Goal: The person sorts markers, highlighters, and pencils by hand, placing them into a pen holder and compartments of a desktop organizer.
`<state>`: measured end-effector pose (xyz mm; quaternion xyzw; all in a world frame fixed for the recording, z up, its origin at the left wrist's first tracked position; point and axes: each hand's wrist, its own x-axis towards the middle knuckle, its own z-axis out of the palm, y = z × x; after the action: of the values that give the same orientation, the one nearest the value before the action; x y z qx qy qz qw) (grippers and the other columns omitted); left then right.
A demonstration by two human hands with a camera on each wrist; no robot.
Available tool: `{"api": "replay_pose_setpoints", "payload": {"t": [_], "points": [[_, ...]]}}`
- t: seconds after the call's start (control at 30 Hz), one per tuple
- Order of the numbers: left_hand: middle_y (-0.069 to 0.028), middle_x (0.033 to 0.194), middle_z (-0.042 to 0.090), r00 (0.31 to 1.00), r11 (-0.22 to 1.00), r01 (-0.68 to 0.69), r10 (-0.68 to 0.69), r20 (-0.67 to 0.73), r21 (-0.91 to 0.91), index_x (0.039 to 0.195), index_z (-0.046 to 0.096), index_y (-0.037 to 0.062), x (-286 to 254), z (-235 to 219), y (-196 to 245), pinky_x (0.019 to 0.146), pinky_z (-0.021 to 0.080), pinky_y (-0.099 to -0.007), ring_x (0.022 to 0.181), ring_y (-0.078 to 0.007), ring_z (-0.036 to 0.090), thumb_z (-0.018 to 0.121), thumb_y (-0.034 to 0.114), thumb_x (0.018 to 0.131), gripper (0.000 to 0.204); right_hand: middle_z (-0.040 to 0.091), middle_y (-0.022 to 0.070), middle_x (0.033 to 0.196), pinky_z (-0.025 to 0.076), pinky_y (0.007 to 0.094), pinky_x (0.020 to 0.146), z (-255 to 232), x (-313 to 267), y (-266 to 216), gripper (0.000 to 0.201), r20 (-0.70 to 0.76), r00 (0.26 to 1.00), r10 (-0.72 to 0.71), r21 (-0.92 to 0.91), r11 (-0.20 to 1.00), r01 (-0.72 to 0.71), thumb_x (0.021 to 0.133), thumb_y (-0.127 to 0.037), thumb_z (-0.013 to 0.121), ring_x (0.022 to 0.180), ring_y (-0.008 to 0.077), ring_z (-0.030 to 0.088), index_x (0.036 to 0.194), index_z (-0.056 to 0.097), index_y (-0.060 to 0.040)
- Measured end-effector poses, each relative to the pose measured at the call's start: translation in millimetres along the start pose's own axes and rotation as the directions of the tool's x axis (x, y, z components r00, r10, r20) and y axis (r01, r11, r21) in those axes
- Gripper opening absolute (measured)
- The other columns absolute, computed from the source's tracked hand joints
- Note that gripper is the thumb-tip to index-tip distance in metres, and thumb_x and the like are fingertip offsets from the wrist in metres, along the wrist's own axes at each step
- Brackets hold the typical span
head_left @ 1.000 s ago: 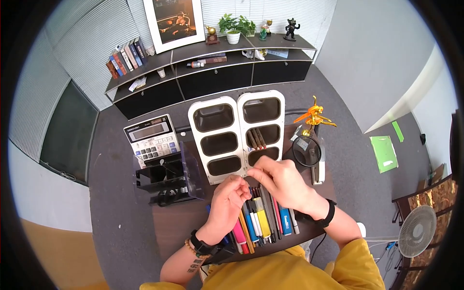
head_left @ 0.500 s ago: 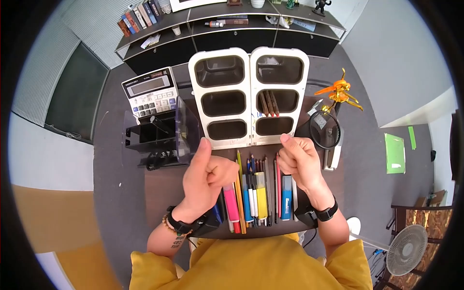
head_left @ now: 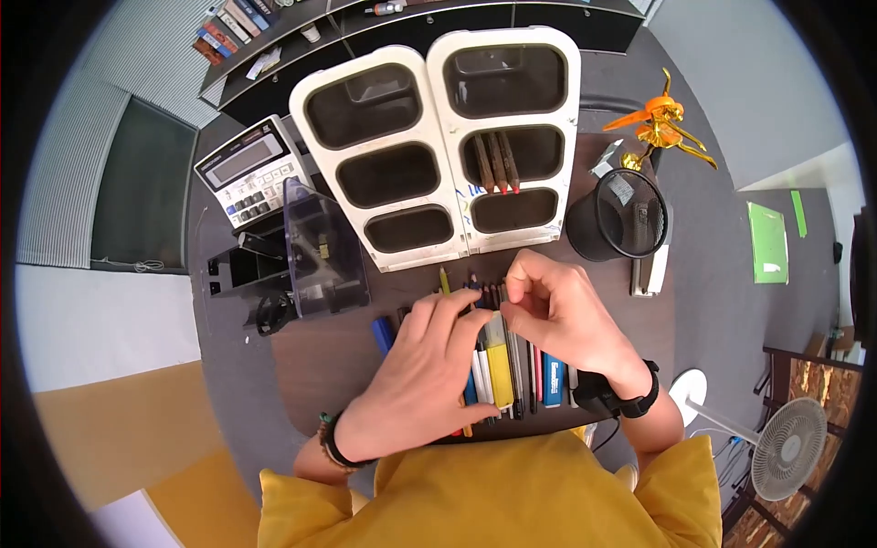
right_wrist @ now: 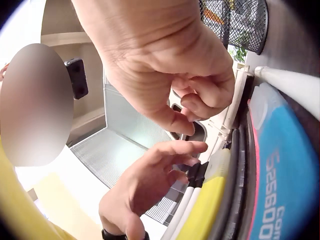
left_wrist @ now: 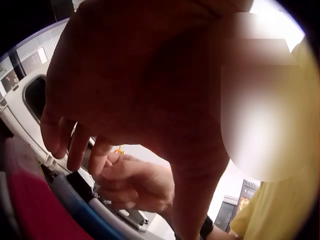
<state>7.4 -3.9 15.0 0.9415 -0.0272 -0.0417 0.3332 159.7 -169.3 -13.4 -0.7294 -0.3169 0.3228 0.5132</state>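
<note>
Left hand (head_left: 411,379), loosely open, and right hand (head_left: 580,324), fingers curled, both seemingly empty, over pens (head_left: 500,376) side by side near the table's (head_left: 306,365) near edge, perhaps for easy reach

Table (head_left: 311,361): dark brown, beneath the fingers (head_left: 438,320). Floor (head_left: 233,370): grey. Shelf unit (head_left: 585,25): black drawers, far beyond the fingers. Blinds (head_left: 169,55): pale, slatted, beyond and left of them; dark panel (head_left: 144,183) below. Walls: grey (head_left: 758,82), right; white (head_left: 110,315), left. Standing fan (head_left: 790,449): right of them.
</note>
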Motion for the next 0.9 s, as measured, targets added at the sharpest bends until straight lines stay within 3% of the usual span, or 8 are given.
{"api": "replay_pose_setpoints", "payload": {"t": [0.03, 0.13, 0.2, 0.9], "points": [[-0.0244, 0.151, 0.040, 0.999, 0.999, 0.014, -0.016, 0.044, 0.052, 0.146, 0.044, -0.0047, -0.2, 4.1, 3.3, 0.116, 0.039, -0.0538, 0.137, -0.0471, 0.040, 0.100, 0.028, 0.061, 0.107, 0.058, 0.0071, 0.067, 0.048, 0.0327, 0.058, -0.6, 0.1, 1.2, 0.016, -0.008, 1.000, 0.006, 0.007, 1.000, -0.006, 0.087, 0.004, 0.072, 0.060, 0.0136, 0.056, 0.089, 0.057, -0.0001], [-0.0256, 0.150, 0.040, 0.997, 0.992, 0.045, -0.052, 0.056, 0.121, 0.147, 0.040, -0.0063, -2.8, 18.0, 9.1, 0.117, 0.038, -0.0547, 0.137, -0.0474, 0.040, 0.100, 0.028, 0.060, 0.111, 0.058, 0.0068, 0.066, 0.046, 0.0332, 0.056, -2.1, -0.1, 5.5, 0.016, -0.021, 1.000, -0.003, 0.046, 0.999, 0.004, 0.088, 0.000, 0.074, 0.058, 0.0136, 0.054, 0.090, 0.058, 0.0000], [-0.0265, 0.150, 0.040, 0.995, 0.989, 0.046, -0.057, 0.081, 0.138, 0.149, 0.037, -0.0078, -2.0, 21.5, 9.0, 0.117, 0.037, -0.0543, 0.137, -0.0476, 0.041, 0.100, 0.027, 0.059, 0.115, 0.052, -0.0041, 0.072, 0.036, 0.0239, 0.054, -2.0, -0.9, 9.4, 0.020, 0.001, 1.000, -0.027, 0.053, 0.998, 0.027, 0.092, 0.002, 0.075, 0.063, 0.0012, 0.045, 0.090, 0.056, -0.0020], [-0.0248, 0.140, 0.048, 0.999, 0.990, -0.013, 0.005, 0.054, 0.142, 0.147, 0.040, -0.0075, -1.1, 25.2, 8.4, 0.114, 0.039, -0.0544, 0.129, -0.0456, 0.047, 0.095, 0.021, 0.063, 0.105, 0.054, -0.0028, 0.067, 0.038, 0.0257, 0.055, -0.5, 3.6, 16.9, 0.018, 0.030, 0.999, -0.029, 0.081, 0.996, 0.027, 0.093, -0.002, 0.077, 0.061, 0.0035, 0.046, 0.088, 0.059, -0.0013]]}}
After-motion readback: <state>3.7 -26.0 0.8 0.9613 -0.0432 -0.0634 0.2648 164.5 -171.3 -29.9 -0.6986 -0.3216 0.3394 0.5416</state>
